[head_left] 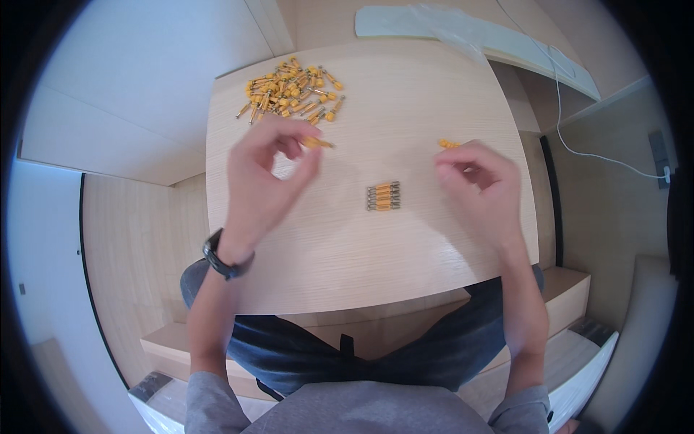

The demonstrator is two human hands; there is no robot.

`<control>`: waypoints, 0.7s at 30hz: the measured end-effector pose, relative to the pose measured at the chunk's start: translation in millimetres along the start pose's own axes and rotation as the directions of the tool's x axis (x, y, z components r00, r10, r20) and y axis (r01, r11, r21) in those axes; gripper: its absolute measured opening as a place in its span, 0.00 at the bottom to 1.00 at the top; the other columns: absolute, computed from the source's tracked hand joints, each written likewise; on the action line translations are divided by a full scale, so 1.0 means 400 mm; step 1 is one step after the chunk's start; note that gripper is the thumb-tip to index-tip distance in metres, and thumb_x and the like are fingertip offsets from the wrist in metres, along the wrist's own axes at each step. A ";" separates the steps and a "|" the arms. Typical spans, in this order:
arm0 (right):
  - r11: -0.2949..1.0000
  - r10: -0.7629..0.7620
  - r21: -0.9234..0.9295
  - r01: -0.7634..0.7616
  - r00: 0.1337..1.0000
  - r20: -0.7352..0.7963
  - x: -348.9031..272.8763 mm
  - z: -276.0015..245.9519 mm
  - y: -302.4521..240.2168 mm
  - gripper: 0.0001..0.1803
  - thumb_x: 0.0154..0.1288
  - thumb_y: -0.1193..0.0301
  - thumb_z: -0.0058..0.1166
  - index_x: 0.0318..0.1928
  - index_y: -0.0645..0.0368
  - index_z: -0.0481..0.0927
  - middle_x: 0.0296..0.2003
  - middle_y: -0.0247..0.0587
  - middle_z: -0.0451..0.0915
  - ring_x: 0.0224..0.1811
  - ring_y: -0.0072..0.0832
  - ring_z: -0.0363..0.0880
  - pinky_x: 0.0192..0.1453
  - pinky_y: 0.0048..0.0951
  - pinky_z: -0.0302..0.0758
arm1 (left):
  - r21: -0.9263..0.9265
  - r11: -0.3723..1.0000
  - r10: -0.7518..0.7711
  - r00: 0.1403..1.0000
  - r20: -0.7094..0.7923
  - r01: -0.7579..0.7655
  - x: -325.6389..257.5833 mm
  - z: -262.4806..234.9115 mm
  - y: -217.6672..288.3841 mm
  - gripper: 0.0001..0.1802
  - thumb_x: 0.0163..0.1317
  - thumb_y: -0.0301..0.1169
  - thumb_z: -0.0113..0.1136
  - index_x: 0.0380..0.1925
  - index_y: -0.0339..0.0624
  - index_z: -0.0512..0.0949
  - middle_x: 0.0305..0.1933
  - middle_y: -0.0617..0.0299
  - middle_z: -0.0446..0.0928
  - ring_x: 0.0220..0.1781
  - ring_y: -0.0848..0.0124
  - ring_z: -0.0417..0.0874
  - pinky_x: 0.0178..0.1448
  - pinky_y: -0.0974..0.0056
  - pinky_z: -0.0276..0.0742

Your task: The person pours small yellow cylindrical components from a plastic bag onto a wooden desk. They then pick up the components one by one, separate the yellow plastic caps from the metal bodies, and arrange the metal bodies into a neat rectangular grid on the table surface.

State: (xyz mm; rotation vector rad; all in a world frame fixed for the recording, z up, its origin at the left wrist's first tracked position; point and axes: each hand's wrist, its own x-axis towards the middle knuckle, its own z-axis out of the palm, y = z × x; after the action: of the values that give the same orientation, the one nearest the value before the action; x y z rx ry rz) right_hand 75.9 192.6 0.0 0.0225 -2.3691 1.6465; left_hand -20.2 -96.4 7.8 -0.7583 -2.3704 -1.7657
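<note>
My left hand [267, 163] hovers over the left part of the table, thumb and fingers pinched on a small orange piece with a metal tip [318, 142]. Farther left lies a loose heap of similar orange pieces with yellow caps [289, 94]. Several orange pieces with metal at both ends [383, 196] lie side by side in a neat stack between my hands. On the right, my right hand [481, 173] has its fingers curled together; whether anything sits between them is hidden. Just beyond its fingers are small yellow caps [448, 143].
The light wood table [347, 253] has a curved near edge above my lap. Behind it, a pale shelf [405, 23] holds clear plastic wrap [452, 27]. A white cable [560, 123] runs to a wall socket at right. A white cabinet [144, 79] borders the left.
</note>
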 end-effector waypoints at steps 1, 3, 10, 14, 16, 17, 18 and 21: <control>0.994 0.047 0.095 -0.054 0.996 0.073 -0.013 0.024 -0.017 0.06 0.69 0.76 0.74 0.44 0.61 0.92 0.40 0.35 0.90 0.35 0.15 0.83 0.40 0.19 0.81 | 0.033 0.997 0.064 0.997 0.052 -0.066 -0.019 0.022 0.021 0.13 0.61 0.17 0.74 0.45 0.41 0.89 0.40 0.62 0.84 0.38 0.75 0.80 0.46 0.69 0.79; 0.947 0.122 0.266 -0.181 0.967 0.224 -0.037 0.061 -0.059 0.07 0.69 0.74 0.75 0.44 0.63 0.92 0.38 0.36 0.89 0.35 0.13 0.83 0.40 0.18 0.81 | 0.077 0.979 0.177 0.975 0.137 -0.189 -0.053 0.070 0.053 0.15 0.58 0.16 0.75 0.45 0.41 0.90 0.42 0.61 0.84 0.39 0.73 0.82 0.46 0.68 0.81; 0.898 0.198 0.321 -0.302 0.927 0.319 -0.056 0.080 -0.074 0.07 0.71 0.75 0.74 0.43 0.67 0.90 0.34 0.34 0.88 0.35 0.14 0.84 0.41 0.19 0.82 | 0.073 0.948 0.298 0.944 0.140 -0.310 -0.103 0.138 0.078 0.23 0.51 0.13 0.77 0.48 0.43 0.93 0.43 0.60 0.84 0.40 0.69 0.87 0.41 0.67 0.84; 0.909 0.149 0.331 -0.254 0.938 0.313 -0.060 0.080 -0.069 0.06 0.75 0.75 0.67 0.44 0.68 0.89 0.34 0.35 0.88 0.36 0.15 0.84 0.40 0.20 0.83 | 0.047 0.961 0.260 0.949 0.180 -0.273 -0.104 0.136 0.083 0.20 0.53 0.15 0.80 0.48 0.42 0.93 0.43 0.60 0.85 0.41 0.69 0.87 0.41 0.67 0.85; 0.888 0.150 0.374 -0.268 0.937 0.316 -0.057 0.076 -0.068 0.07 0.77 0.75 0.65 0.44 0.68 0.90 0.34 0.35 0.87 0.36 0.15 0.84 0.40 0.20 0.83 | 0.043 0.973 0.218 0.962 0.163 -0.227 -0.095 0.135 0.080 0.18 0.55 0.18 0.82 0.46 0.42 0.93 0.42 0.59 0.86 0.39 0.69 0.87 0.41 0.67 0.85; 0.865 0.158 0.412 -0.286 0.935 0.317 -0.055 0.073 -0.069 0.07 0.78 0.75 0.64 0.45 0.68 0.90 0.34 0.35 0.87 0.36 0.15 0.83 0.40 0.21 0.83 | 0.041 0.978 0.196 0.968 0.155 -0.205 -0.092 0.134 0.078 0.16 0.56 0.20 0.83 0.45 0.42 0.93 0.41 0.58 0.87 0.39 0.69 0.87 0.41 0.67 0.85; 0.839 0.163 0.453 -0.302 0.933 0.321 -0.053 0.072 -0.069 0.08 0.79 0.74 0.63 0.45 0.68 0.90 0.35 0.35 0.87 0.37 0.16 0.83 0.40 0.21 0.83 | 0.034 0.979 0.192 0.968 0.164 -0.200 -0.095 0.130 0.072 0.15 0.57 0.20 0.82 0.45 0.41 0.92 0.40 0.58 0.86 0.38 0.68 0.86 0.41 0.65 0.84; 0.870 0.164 0.390 -0.302 0.923 0.349 -0.051 0.067 -0.062 0.09 0.79 0.73 0.64 0.46 0.68 0.90 0.37 0.38 0.88 0.37 0.16 0.84 0.40 0.21 0.83 | 0.049 0.974 0.206 0.960 0.191 -0.219 -0.102 0.122 0.056 0.11 0.61 0.21 0.79 0.44 0.39 0.90 0.37 0.57 0.84 0.36 0.65 0.84 0.39 0.62 0.82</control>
State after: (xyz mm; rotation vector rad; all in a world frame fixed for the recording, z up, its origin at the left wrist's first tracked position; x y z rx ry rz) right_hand 94.0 156.2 9.5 0.0793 -2.2143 2.4323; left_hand 36.0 -60.4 -3.2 -1.1648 -2.3394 -1.5810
